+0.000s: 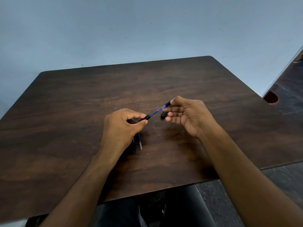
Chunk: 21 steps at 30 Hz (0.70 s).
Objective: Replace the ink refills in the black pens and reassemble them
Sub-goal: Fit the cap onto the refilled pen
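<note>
Our forearms reach over the dark wooden table (82, 99). Our left hand (122, 126) pinches a black pen barrel (146, 118), our right hand (185, 114) a black tip piece (167, 104) (another black part (163, 115) sits lower in its fingers). Between them runs the blue refill (155, 112). Under the left wrist lie what seem spare pens and refills (136, 143).

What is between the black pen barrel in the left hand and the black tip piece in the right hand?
In the head view, a thin blue refill spans the gap from the barrel to the tip piece.
</note>
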Each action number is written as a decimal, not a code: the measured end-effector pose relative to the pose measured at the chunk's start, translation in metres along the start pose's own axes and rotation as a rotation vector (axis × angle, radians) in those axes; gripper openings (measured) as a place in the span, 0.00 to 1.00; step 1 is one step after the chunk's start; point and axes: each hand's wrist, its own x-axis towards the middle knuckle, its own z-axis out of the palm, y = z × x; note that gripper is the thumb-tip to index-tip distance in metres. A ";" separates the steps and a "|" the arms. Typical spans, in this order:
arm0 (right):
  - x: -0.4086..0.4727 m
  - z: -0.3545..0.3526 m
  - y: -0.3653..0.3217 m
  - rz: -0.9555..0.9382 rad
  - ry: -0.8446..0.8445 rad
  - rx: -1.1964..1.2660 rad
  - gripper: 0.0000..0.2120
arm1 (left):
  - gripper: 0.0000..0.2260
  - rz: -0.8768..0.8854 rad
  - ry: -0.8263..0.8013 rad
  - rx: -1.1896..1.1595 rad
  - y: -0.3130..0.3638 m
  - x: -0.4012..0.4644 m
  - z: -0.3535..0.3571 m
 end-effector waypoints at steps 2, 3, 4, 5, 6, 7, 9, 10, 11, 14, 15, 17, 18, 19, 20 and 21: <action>0.000 0.003 0.002 -0.004 -0.006 -0.016 0.06 | 0.08 -0.002 -0.005 0.006 0.001 0.000 0.000; 0.000 0.004 0.003 -0.008 -0.006 -0.021 0.06 | 0.08 -0.004 -0.006 0.008 0.001 0.000 0.000; -0.001 0.005 0.004 -0.014 -0.004 -0.027 0.06 | 0.08 -0.005 -0.008 0.006 0.001 -0.001 0.000; -0.001 0.006 0.005 -0.019 -0.003 -0.032 0.06 | 0.08 -0.004 -0.010 0.004 0.002 -0.001 0.001; -0.001 0.007 0.006 -0.020 -0.010 -0.041 0.06 | 0.08 -0.004 -0.009 0.005 0.002 -0.001 0.000; -0.002 0.009 0.008 -0.017 -0.022 -0.050 0.05 | 0.08 -0.004 -0.007 0.007 0.003 -0.001 0.000; -0.004 0.012 0.011 -0.010 -0.055 -0.067 0.05 | 0.08 -0.003 0.000 0.008 0.003 -0.001 -0.001; -0.006 0.014 0.013 -0.008 -0.069 -0.079 0.04 | 0.08 -0.001 0.004 0.008 0.004 -0.001 -0.001; -0.007 0.016 0.015 -0.007 -0.081 -0.097 0.04 | 0.08 0.002 0.008 0.010 0.004 -0.001 -0.001; -0.011 0.019 0.018 -0.023 -0.105 -0.170 0.04 | 0.08 0.010 0.011 0.019 0.005 -0.002 -0.002; -0.011 0.019 0.018 -0.028 -0.106 -0.189 0.04 | 0.08 0.011 0.012 0.022 0.005 -0.002 -0.001; -0.012 0.019 0.017 -0.030 -0.106 -0.220 0.03 | 0.08 0.009 0.013 0.026 0.005 -0.002 -0.001; -0.012 0.018 0.016 -0.028 -0.110 -0.238 0.03 | 0.08 0.008 0.014 0.027 0.005 -0.002 -0.001; -0.012 0.018 0.015 -0.028 -0.117 -0.255 0.03 | 0.08 0.009 0.016 0.027 0.005 -0.002 -0.001; -0.012 0.017 0.015 -0.032 -0.122 -0.268 0.03 | 0.09 0.011 0.017 0.029 0.005 -0.002 0.000; -0.012 0.017 0.014 -0.038 -0.125 -0.274 0.03 | 0.09 0.012 0.016 0.030 0.005 -0.002 0.000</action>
